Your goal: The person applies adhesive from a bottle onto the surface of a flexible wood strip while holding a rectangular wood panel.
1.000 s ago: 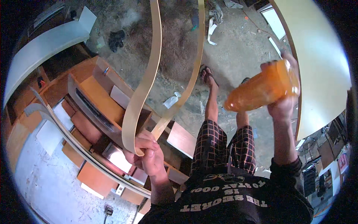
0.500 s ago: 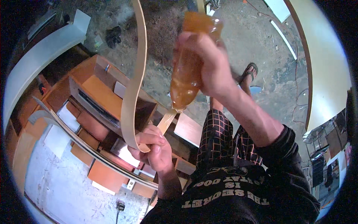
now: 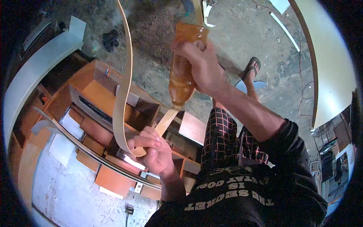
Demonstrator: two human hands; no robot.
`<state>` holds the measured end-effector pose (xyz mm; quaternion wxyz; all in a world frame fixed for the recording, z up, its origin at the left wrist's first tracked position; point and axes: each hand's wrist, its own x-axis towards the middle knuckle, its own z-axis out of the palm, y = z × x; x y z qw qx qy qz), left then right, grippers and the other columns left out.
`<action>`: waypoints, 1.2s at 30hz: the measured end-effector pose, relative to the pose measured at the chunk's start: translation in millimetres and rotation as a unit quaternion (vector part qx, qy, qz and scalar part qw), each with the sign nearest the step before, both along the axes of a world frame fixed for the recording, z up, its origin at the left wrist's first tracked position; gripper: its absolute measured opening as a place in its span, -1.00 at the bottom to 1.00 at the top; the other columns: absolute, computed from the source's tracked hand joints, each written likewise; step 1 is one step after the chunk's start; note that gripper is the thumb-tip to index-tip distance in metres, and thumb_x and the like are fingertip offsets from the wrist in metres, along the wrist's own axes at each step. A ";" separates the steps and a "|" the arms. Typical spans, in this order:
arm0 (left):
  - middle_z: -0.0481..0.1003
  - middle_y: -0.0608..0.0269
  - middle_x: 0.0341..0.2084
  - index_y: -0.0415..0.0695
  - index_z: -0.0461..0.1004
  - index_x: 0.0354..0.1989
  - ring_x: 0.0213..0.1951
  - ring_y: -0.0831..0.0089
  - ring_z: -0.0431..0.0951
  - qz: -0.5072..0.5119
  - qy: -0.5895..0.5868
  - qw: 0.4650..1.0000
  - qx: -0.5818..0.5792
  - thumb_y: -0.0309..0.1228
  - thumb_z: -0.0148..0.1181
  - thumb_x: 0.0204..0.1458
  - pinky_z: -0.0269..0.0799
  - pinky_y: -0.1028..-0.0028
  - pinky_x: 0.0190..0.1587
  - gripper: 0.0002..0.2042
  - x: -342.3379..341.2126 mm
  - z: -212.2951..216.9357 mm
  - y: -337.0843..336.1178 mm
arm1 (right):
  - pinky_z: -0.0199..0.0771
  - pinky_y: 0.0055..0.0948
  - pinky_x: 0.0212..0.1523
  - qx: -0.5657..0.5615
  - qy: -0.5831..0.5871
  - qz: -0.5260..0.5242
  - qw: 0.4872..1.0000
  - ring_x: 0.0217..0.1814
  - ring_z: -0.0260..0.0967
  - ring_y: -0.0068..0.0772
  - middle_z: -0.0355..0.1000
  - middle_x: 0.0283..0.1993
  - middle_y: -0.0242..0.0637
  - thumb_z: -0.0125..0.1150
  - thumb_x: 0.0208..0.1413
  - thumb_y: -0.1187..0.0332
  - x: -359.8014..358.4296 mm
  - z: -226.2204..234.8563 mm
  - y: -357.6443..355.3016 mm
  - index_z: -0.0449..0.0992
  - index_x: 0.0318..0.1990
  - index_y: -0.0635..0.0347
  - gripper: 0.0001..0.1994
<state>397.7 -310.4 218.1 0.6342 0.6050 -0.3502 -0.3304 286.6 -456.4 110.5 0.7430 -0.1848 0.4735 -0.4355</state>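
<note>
My left hand [image 3: 153, 150] is closed on a long, thin, cream-coloured edging strip [image 3: 118, 120]. One length curls up in a tall loop past the top of the picture. Another piece reaches out from the fingers toward the bottle and carries a wet, glossy smear. A clear plastic bottle [image 3: 180, 77] of amber, glue-like liquid is tipped upside down in my right hand [image 3: 204, 68], its fingers wrapped round the middle. The bottle's mouth is right at the strip's smeared face; whether they touch, I cannot tell.
On the left stands an open brown wooden cabinet [image 3: 94, 90] beside a white surface [image 3: 83, 189] bearing several loose boards. A large pale panel [image 3: 325, 64] curves along the right. Offcuts, a cable and a white strip [image 3: 285, 32] lie on the dirty concrete floor.
The bottle and my right hand have shifted left, and the bottle's mouth is now over the strip near my left hand. The strip's tall loop has swung left. My left hand keeps its grip.
</note>
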 end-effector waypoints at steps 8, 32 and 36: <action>0.30 0.28 -0.66 -0.15 0.20 -0.42 -0.60 0.51 0.22 0.018 -0.059 0.998 0.022 -0.51 0.07 -0.09 0.19 0.38 -0.36 -0.85 -4.6 6.6 -12.4 | 0.45 -0.46 -0.32 0.032 -0.065 -0.043 0.996 -0.33 0.42 -0.52 0.44 -0.37 -0.36 0.18 0.03 0.33 -2.9 5.9 -21.3 0.46 -0.18 0.26 -0.76; 0.34 0.21 -0.62 -0.18 0.26 -0.32 -0.56 0.39 0.28 -0.007 -0.116 0.993 0.013 -0.47 0.08 -0.12 0.22 0.38 -0.42 -0.81 -5.4 -11.3 -7.9 | 0.35 -0.47 -0.39 -0.019 0.049 -0.049 0.997 -0.43 0.35 -0.54 0.42 -0.44 -0.36 0.17 0.01 0.20 0.9 30.8 -14.8 0.48 -0.28 0.24 -0.73; 0.32 0.24 -0.61 -0.18 0.25 -0.29 -0.52 0.40 0.28 -0.007 -0.106 0.994 0.016 -0.51 0.05 -0.11 0.21 0.39 -0.39 -0.81 -6.1 -14.2 -10.8 | 0.35 -0.47 -0.42 0.027 -0.017 -0.063 0.998 -0.45 0.34 -0.54 0.42 -0.44 -0.36 0.17 0.01 0.21 -5.6 33.8 -15.2 0.49 -0.28 0.24 -0.74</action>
